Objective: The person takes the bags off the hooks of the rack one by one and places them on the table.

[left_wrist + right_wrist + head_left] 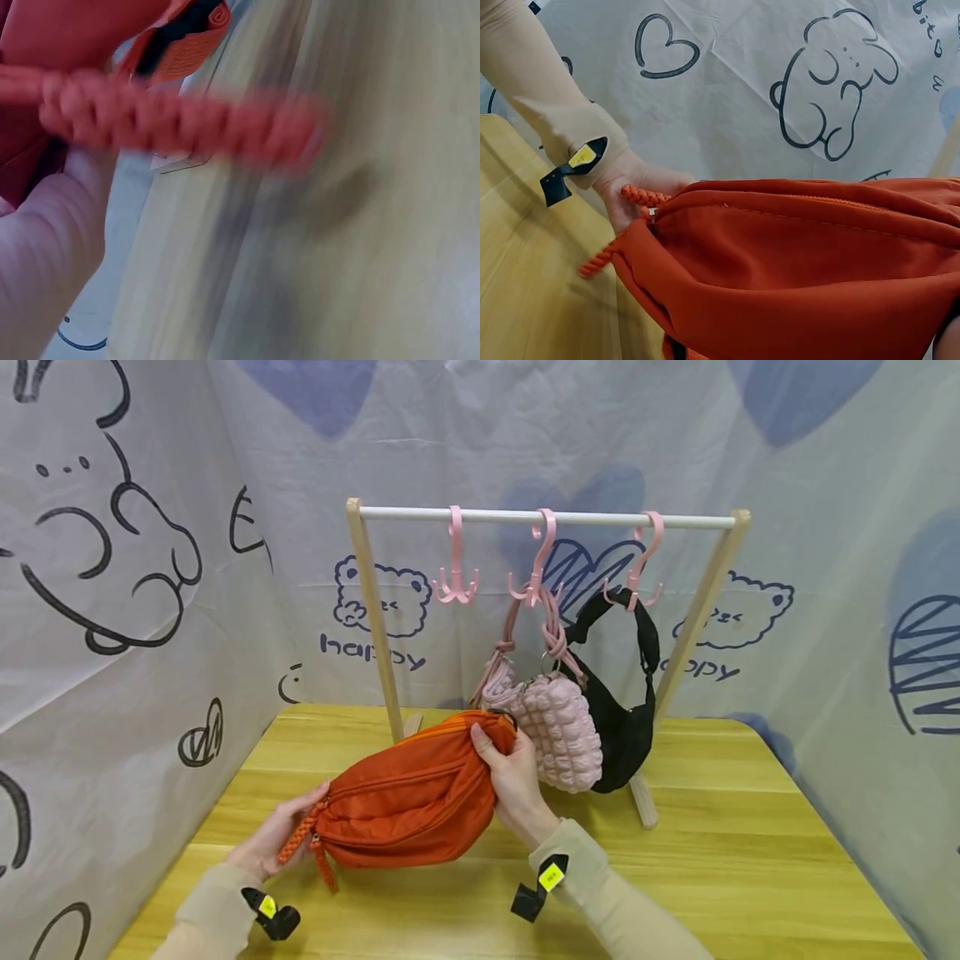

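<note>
An orange fabric waist bag [412, 810] is held up over the table, tilted with its right end higher. My right hand [517, 781] grips that upper end, thumb on the front and fingers behind, hidden by the cloth. At the lower end, my left hand [279, 833] holds the bag from behind, fingers mostly out of sight. Two braided zipper pulls [596, 260] dangle beside the left hand; one braided pull [187, 124] is blurred across the left wrist view. The zipper [840, 202] along the top appears closed.
Behind the bag stands a wooden rack with a white rod [495, 515]. Three pink hooks hang on it; the left hook [455, 568] carries nothing. A pink puffy bag [558, 727] hangs from the middle hook, a black bag [626, 735] from the right. Printed cloth [300, 468] surrounds the table [735, 860].
</note>
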`<state>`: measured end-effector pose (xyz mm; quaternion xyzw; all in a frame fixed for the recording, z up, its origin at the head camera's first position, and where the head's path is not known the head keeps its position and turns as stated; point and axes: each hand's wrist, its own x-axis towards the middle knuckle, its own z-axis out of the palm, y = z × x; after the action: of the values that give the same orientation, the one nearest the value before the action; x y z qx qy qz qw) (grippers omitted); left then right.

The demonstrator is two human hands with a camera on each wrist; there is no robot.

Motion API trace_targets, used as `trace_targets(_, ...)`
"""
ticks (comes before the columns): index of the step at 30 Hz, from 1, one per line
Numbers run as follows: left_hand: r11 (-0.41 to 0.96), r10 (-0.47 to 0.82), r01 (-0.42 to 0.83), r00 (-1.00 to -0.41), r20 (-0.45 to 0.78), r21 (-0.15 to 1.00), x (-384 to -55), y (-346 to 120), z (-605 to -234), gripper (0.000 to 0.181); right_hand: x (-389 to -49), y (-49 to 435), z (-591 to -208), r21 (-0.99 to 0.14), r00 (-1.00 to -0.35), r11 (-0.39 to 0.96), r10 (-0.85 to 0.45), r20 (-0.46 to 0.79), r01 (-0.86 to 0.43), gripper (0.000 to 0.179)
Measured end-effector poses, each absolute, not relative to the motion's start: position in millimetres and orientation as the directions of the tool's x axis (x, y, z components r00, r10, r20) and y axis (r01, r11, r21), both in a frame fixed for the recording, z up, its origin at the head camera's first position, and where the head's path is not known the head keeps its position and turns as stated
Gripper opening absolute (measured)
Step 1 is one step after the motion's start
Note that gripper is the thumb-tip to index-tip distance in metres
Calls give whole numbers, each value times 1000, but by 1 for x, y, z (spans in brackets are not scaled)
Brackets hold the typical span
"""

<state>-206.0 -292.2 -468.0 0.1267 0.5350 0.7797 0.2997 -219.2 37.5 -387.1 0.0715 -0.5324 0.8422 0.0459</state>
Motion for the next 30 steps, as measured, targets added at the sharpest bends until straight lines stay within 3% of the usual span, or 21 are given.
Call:
trace_targets(4, -17, 344, -265, -907, -243, 964, -203, -290, -460, 56, -219, 40, -391, -900, -989, -415, -3, 149, -134, 21)
trace_targets(6, 72, 240, -236, -939, -247, 969, -203, -289, -455, 60, -219, 42, -394, -906, -991, -407, -5, 134, -120, 22)
trace_targets(10, 37, 130, -161, -978, -164, 986, -209, -291, -447, 24, -220, 44, -401, -906, -994, -413, -8, 107, -94, 26)
trace_targets(12, 58, 90, -134, -986, -139, 989, -211, -295, -442, 21, -220, 44, -405, -906, -995, -417, -22, 93, -76, 29)
trace_targets(18, 430, -107, -126, -990, -88, 894, -215, -307, -424, 68, -218, 47, -417, -899, -998, -437, -51, 48, -21, 33)
trace_targets(21, 510, -118, -126, -990, -76, 851, -216, -309, -420, 77, -219, 48, -420, -892, -998, -452, -53, 28, -1, 36)
trace_targets(30, 528, -79, -129, -992, -103, 840, -211, -319, -425, 74, -215, 40, -432, -868, -991, -483, -116, -66, 114, 39)
